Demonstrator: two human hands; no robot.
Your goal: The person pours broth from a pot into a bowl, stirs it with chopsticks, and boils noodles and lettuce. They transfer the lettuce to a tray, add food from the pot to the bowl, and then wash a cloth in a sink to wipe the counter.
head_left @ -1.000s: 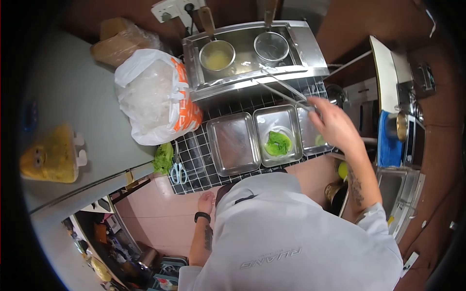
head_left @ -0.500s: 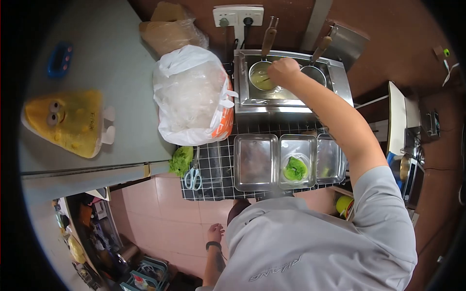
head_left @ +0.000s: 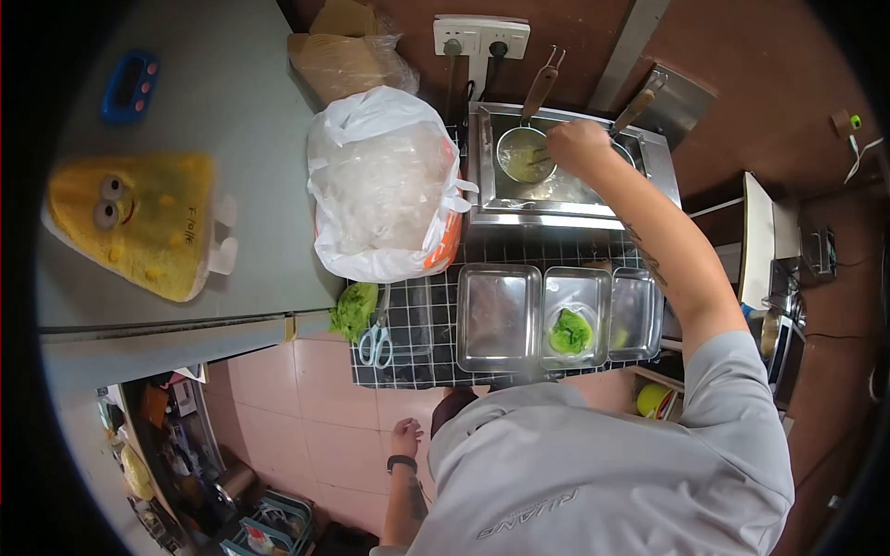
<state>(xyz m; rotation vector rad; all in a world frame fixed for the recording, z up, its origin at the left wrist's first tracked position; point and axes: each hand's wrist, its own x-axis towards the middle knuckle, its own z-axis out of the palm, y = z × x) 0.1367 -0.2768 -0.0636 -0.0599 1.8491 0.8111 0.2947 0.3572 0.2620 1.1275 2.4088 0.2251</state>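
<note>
My right hand [head_left: 579,146] is closed over the metal cooker [head_left: 491,199], beside a round strainer basket [head_left: 527,155] with yellowish-green contents. It grips a thin dark utensil, perhaps chopsticks, whose end dips into that basket. A second strainer handle [head_left: 640,104] rises behind the hand, its basket partly hidden. Down at my side, my left hand [head_left: 406,437] hangs over the floor with its fingers loosely apart and nothing in them. On the gridded table, the middle metal tray [head_left: 577,278] holds a green leaf [head_left: 569,332], with metal trays to either side.
Left of the cooker stands a white plastic bag [head_left: 380,185] of clear plastic. Scissors [head_left: 375,346] and leafy greens [head_left: 353,311] lie at the table's left end. A yellow plush toy [head_left: 139,227] and blue device [head_left: 130,87] are on the grey surface.
The whole view has shifted, moving the scene slightly right and down. My right hand stays closed at the strainer basket, with more of the thin utensil visible. My left hand remains low.
</note>
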